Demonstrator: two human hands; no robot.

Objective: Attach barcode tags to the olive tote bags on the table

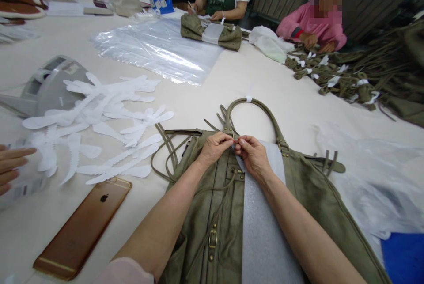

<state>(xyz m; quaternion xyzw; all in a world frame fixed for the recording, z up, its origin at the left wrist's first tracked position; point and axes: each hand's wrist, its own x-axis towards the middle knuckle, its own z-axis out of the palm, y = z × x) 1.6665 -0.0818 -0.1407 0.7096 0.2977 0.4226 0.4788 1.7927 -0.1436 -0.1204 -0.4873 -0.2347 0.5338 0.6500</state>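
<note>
An olive-green handbag [314, 195] lies flat on the table under my forearms, its round handle [270, 118] reaching away from me with a white tag wrapped at the top. A strip of grey-white paper [261, 226] runs down the bag's front. My left hand [215, 148] and my right hand [253, 155] meet at the handle's left base, fingertips pinched close together. Between them shows a tiny reddish bit, too small to name. Thin olive cords [212, 193] hang over the bag's front, near a brass buckle [213, 239].
White paper strips [109, 111] lie in a heap at left, beside a grey device [56, 85] and a phone [84, 226]. Another person's hand [11, 164] enters at left. Clear plastic sheets [159, 50], bundled olive straps [334, 74] and two co-workers are across the table.
</note>
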